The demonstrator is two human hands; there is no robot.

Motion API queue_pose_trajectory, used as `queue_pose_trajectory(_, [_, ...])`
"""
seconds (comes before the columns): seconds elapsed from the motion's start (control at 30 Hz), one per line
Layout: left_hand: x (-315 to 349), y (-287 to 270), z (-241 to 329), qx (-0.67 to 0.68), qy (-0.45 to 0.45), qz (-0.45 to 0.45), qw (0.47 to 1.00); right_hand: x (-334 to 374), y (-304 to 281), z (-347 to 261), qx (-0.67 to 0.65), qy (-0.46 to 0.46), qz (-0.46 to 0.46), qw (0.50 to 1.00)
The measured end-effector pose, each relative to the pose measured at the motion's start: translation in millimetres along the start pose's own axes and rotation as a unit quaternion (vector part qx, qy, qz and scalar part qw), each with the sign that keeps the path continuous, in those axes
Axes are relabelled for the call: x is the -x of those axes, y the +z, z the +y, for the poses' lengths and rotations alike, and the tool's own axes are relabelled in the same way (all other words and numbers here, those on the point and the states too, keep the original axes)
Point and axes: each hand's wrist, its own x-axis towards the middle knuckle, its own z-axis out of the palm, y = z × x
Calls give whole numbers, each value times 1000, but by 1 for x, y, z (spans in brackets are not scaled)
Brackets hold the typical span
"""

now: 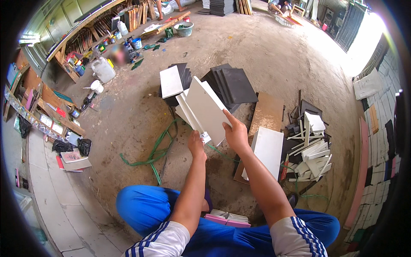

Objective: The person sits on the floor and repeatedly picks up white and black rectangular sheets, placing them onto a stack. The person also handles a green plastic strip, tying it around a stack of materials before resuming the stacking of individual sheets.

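A large white rectangular board [205, 107] is held up at a tilt in front of me. My right hand [236, 133] grips its right edge, fingers on the face. My left hand [197, 144] is closed at the lower end of narrower white boards [188, 112] just behind and left of it; its fingertips are partly hidden. Beyond these lie a stack of dark boards [239, 85] and another dark stack topped by a white board [171, 82]. Right of my right hand, a white board [269, 150] rests on a brown plank [267, 112].
White and black offcuts [314, 154] heap up at the right. A green strap [150, 160] loops over the floor at left. Pink-edged pieces [227, 219] lie between my legs. A white jug [103, 70] and a grey basin [184, 30] stand farther off; a person [280, 6] crouches at the back.
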Motion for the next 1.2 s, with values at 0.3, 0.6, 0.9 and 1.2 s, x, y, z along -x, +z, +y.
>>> queue_pose_trajectory(0.3, [27,23,-12,-111,118,-133,978,52,-40,63,-176,164,-19,970])
queue_pose_trajectory(0.6, [86,70,-58,-253,91,-280,921,109,-106,129,-220,300,136,918])
queue_pose_trajectory(0.9, [130,73,-132,-432,209,-310,821,179,-125,193,22,318,204,926])
queue_pose_trajectory(1.2, [132,65,-153,-430,226,-301,821,195,-121,205,38,323,193,926])
